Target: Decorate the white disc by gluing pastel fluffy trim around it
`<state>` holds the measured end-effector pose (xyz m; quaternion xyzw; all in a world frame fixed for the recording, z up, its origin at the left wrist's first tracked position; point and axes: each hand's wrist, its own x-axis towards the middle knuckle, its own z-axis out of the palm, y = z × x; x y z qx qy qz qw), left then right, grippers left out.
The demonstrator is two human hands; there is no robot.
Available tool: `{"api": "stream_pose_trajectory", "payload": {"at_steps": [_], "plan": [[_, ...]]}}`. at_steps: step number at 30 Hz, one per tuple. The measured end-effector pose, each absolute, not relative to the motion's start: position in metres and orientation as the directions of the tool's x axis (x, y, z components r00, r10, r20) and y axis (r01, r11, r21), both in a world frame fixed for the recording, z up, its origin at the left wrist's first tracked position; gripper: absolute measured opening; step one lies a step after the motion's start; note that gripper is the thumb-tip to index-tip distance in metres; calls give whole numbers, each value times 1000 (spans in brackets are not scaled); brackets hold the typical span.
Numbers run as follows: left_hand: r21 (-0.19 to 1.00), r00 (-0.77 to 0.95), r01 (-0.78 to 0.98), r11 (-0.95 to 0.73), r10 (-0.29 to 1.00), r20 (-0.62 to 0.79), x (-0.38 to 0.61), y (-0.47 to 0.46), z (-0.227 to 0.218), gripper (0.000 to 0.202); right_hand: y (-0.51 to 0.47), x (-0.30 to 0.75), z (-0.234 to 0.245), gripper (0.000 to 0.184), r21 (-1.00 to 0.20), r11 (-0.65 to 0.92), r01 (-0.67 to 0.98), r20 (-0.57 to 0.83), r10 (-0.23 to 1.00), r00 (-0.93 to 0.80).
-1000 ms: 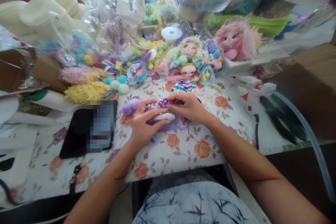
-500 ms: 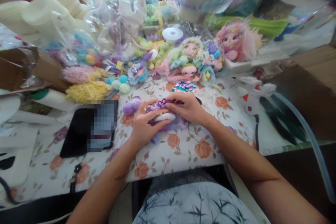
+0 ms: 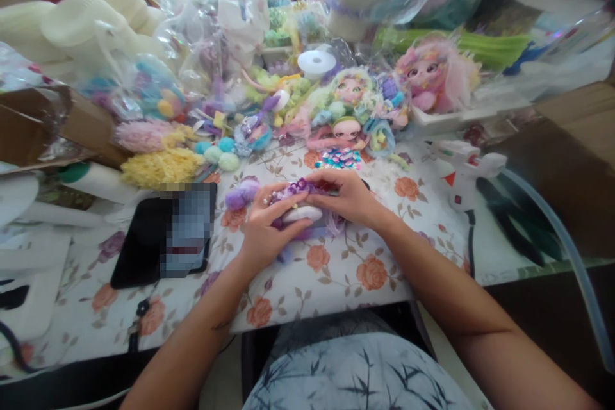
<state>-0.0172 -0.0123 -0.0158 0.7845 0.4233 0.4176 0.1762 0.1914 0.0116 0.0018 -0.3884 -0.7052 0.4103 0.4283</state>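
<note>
Between my hands is a small purple and white craft piece (image 3: 303,213), with a rounded white part facing me and purple trim along its top. My left hand (image 3: 267,218) grips it from the left, thumb below the white part and fingers over the top. From the right, my right hand (image 3: 342,195) closes on the purple trim, fingers bent and thumb pressed in. The fingers hide much of the piece. A fluffy purple strip (image 3: 241,193) lies at its left. Just beyond my hands is a small pile of shiny blue and pink sequins (image 3: 340,158).
A black tablet or phone (image 3: 139,243) lies left on the flowered tablecloth (image 3: 307,295). A white glue gun (image 3: 468,166) with a clear stick stands right. Doll heads (image 3: 350,90), pompoms (image 3: 227,161), yellow yarn (image 3: 161,168) and a white spool (image 3: 316,62) crowd the back.
The fingers of my right hand have shifted slightly over the purple trim. Both hands stay around the piece in nearly the same place.
</note>
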Motion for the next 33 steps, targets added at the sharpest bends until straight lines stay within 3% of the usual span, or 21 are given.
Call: {"api": "stream_pose_trajectory", "payload": {"at_steps": [16,22,27,33], "plan": [[577,233,474,-665,727,646,-10,-3,-18,46,23,186,12,20,-846,464,263,362,861,-357],[575,235,463,-675,719,654,-9,-3,-17,46,25,190,27,30,-786,517,340,328,814,-479],[581,227,476,-661,730,644,-9,-3,-17,45,34,191,38,19,-752,529,393,265,789,-555],[586,233,463,-665,729,644,-9,-3,-17,47,34,188,43,16,-670,589,452,285,766,-577]]}}
